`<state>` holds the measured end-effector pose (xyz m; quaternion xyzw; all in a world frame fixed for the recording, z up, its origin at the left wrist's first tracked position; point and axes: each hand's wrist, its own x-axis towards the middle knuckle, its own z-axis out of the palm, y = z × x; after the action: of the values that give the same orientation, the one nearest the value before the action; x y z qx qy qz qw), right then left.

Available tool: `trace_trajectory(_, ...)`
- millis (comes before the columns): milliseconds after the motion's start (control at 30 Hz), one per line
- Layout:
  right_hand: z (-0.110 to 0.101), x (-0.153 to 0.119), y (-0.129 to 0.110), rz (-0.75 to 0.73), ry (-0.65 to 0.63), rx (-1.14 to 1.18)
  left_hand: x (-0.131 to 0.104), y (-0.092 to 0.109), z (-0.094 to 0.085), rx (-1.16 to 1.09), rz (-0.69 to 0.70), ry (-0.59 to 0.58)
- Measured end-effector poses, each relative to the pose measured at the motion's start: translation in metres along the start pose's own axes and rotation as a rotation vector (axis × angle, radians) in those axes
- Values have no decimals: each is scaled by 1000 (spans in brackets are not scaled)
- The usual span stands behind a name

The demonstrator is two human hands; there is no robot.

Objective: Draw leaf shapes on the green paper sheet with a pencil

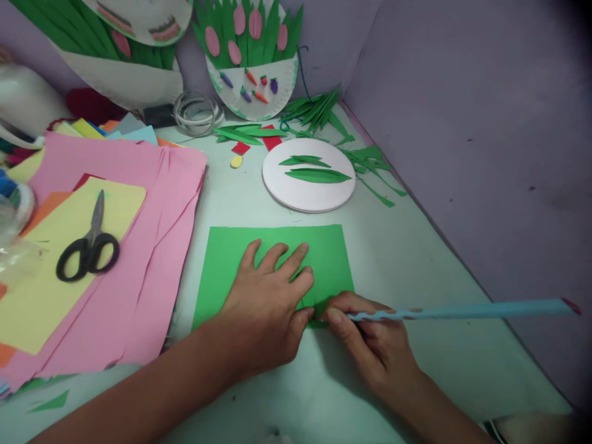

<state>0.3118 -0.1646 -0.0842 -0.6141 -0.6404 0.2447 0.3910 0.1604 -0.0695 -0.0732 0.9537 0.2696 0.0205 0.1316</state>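
A pale green tabletop (407, 259) meets a lilac wall (485, 123) as I watch from afar through the head camera. On the left I see a stack of creased pink paper sheets (171, 203) with a yellow paper sheet (50, 308) on top. A rectangular bright green paper sheet (324, 253) lies on the table in front of the worker, right of the stack. My left hand (272, 302) rests palm down on it, fingers loosely spread and clasping nothing. My right hand (379, 345), at the sheet's lower right, is closed in a writing pinch around a slim light-blue pencil (485, 310) with a dark red end; whether its tip touches the paper I cannot tell. Against the wall stands a white paper plate (277, 102) trimmed with green strips and pink ovals. Nearer, beyond the green sheet, a flat white disc (309, 194) carries pointed green paper leaves (319, 176). Black-handled scissors (96, 234) lie on the yellow sheet, blades partly closed. Smallest in my view is a yellow paper oval (237, 161), beside a red scrap (241, 148).
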Motion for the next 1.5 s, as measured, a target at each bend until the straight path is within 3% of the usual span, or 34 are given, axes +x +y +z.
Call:
trace_trajectory(700,-1,-6,-1,46,-54,76,0,0,-6,-49,-8,-33)
trace_trajectory(900,-1,-6,4,158,94,254,-1,1,-7,-63,-9,-50)
trace_trajectory(1300,6,0,4,63,31,117,-1,2,-8,-99,-19,-64)
trace_trajectory(1500,8,2,2,58,55,66,-3,0,-3,-109,-5,0)
